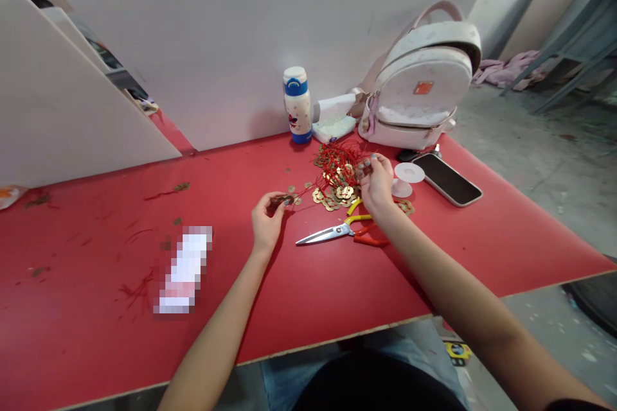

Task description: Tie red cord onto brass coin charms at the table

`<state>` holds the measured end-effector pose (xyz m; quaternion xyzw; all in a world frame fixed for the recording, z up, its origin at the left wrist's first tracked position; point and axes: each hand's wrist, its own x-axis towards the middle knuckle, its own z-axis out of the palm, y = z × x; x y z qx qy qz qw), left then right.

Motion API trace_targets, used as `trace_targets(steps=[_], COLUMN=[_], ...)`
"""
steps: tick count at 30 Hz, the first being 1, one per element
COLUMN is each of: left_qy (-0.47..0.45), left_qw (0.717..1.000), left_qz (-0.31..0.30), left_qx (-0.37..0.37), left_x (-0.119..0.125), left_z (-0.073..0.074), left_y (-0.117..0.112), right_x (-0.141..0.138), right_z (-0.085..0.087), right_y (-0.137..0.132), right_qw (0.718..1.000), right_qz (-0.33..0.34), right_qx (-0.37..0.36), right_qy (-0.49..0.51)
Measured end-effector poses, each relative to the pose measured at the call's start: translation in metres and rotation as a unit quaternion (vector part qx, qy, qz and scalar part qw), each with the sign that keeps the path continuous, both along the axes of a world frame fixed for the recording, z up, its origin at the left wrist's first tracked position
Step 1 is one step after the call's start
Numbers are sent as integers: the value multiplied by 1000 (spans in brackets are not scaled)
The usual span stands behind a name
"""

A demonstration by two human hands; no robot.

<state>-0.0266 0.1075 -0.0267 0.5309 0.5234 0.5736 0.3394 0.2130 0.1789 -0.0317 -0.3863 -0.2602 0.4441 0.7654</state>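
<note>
My left hand [268, 219] is closed in a pinch on a few brass coins [288, 200]. From them a thin red string [307, 191] runs toward the pile on the right. My right hand [376, 185] is raised beside that pile, fingers curled together around red string. The heap of gold-coloured coins [330, 197] lies between my hands, with a tangle of red strings [341, 157] over its back part. In front of the heap rest scissors [325, 234] with silver blades pointing left. A second pair of handles, yellow [355, 207], is partly hidden by my right forearm.
Behind the heap stand a white-and-blue bottle [297, 106], a tissue pack [333, 128] and a white backpack [421, 93]. A phone [448, 178] and white spools [409, 173] lie right. A blurred pale rectangle [186, 270] and string scraps [137, 289] are left on the red table [308, 308].
</note>
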Motion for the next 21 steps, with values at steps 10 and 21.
trace_targets(steps=[10, 21], left_qy=[-3, -76], left_qw=[999, 996], left_qz=[-37, -38], left_qx=[-2, -14], left_x=[3, 6], left_z=[3, 6], left_y=[-2, -3], right_x=[-46, -51], right_z=[27, 22], right_y=[-42, -51], right_qw=[862, 720], right_qz=[130, 207], right_qx=[193, 155], right_qy=[-451, -644])
